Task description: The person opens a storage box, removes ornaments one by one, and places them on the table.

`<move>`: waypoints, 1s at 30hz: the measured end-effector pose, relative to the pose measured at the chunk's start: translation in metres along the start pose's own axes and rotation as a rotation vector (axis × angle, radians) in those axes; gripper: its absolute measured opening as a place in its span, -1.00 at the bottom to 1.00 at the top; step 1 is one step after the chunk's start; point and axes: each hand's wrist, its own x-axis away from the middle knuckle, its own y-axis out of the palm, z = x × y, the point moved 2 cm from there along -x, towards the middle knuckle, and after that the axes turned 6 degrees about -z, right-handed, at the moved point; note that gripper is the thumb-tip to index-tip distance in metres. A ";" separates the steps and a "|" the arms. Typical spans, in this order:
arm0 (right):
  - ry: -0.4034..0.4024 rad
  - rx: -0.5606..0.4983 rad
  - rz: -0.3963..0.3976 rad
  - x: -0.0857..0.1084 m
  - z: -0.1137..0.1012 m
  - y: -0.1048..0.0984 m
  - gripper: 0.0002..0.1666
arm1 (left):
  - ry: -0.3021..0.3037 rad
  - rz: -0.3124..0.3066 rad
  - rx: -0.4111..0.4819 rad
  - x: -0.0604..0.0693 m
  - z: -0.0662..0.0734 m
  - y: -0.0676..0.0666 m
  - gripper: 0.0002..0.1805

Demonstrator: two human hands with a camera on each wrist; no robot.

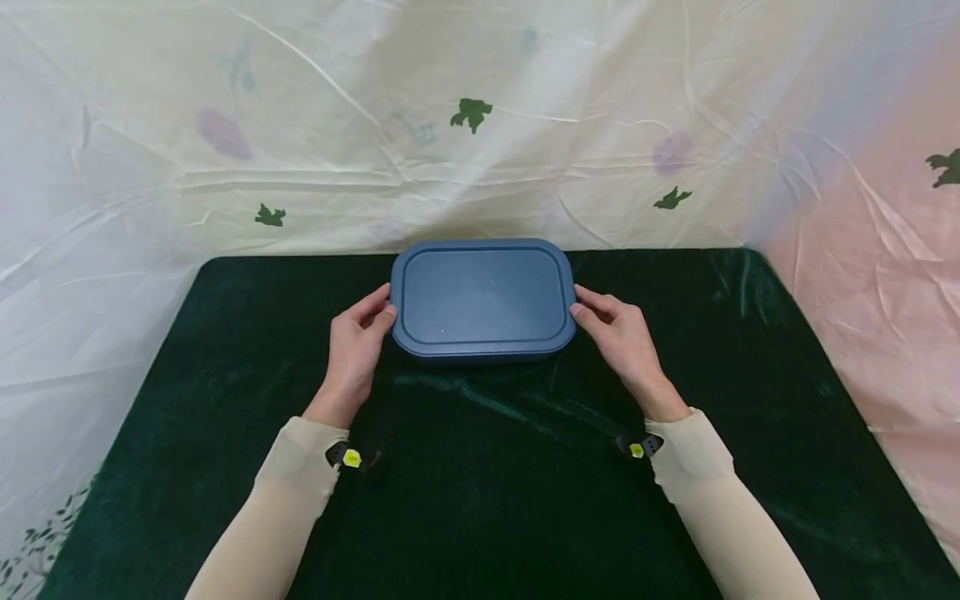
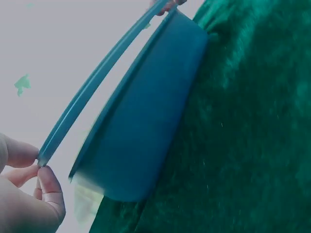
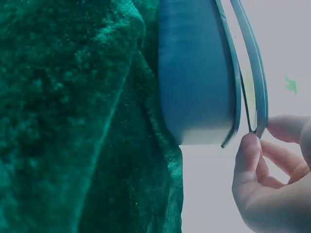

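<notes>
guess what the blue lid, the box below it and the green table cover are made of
Lid: probably moulded plastic, matte, judging by its even colour and rounded groove.
Box: likely plastic too, smooth with soft shading, though coated metal can't be ruled out.
Table cover: looks like velvet or a similar pile fabric, as its creases catch a bright sheen.

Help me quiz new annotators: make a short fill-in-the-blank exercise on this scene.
The left hand and the right hand pinch the lid, which is colored ____.
Of the lid and the container, the one raised off the other is the ____.
The cloth under the container is dark ____.

Missing words: blue; lid; green.
</notes>
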 end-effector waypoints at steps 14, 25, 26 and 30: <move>-0.049 -0.085 0.077 0.018 0.002 -0.014 -0.44 | 0.032 0.085 0.148 0.015 0.002 0.019 -0.60; -0.018 -0.055 0.119 0.029 0.006 -0.034 -0.44 | 0.047 0.048 0.194 0.025 0.005 0.041 -0.61; -0.016 -0.052 0.119 0.031 0.006 -0.036 -0.44 | 0.051 0.040 0.193 0.025 0.006 0.044 -0.61; -0.004 -0.038 0.120 0.036 0.006 -0.046 -0.43 | 0.072 0.000 0.199 0.027 0.009 0.053 -0.61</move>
